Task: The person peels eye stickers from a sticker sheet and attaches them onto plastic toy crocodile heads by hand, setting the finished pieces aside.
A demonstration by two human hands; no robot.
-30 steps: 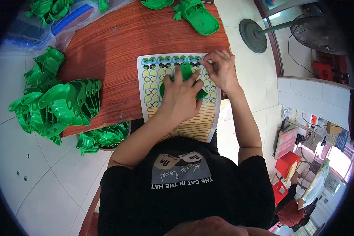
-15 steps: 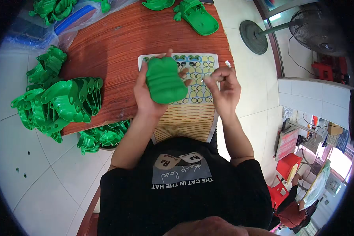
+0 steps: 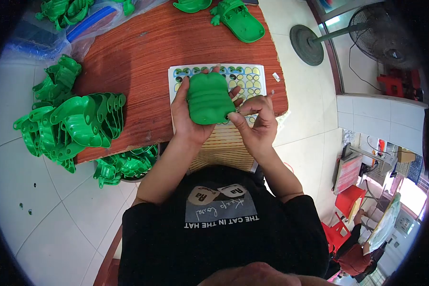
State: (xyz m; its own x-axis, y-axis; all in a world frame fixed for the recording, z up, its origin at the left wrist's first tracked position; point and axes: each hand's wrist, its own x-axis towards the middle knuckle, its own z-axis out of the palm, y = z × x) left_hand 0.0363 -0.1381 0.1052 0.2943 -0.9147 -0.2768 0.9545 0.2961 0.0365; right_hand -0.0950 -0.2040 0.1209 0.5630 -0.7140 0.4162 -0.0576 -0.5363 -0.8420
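Note:
My left hand (image 3: 183, 114) holds a green ribbed moulded piece (image 3: 209, 100), which looks like the upper of an animal-shaped clog, its fingers wrapped behind it. At the piece's lower right corner, my right hand (image 3: 260, 126) has thumb and forefinger pinched together, touching the edge. A small dark spot, apparently an eye sticker (image 3: 227, 116), shows at the thumb tip. Beneath the hands lies a sheet of eye stickers (image 3: 249, 78), with dark green eyes along its far row and yellowish ovals elsewhere; the held piece covers part of it.
Nested green pieces (image 3: 81, 121) are stacked at the table's left edge, with more in a container (image 3: 128, 164) below. A green clog (image 3: 243, 24) lies at the far side of the brown table (image 3: 143, 52). A fan (image 3: 314, 45) stands right; a person (image 3: 355, 257) is at lower right.
My right hand has moved left and down to the green piece's corner. My left hand has shifted slightly right with the piece. A small white scrap now lies on the table's right side.

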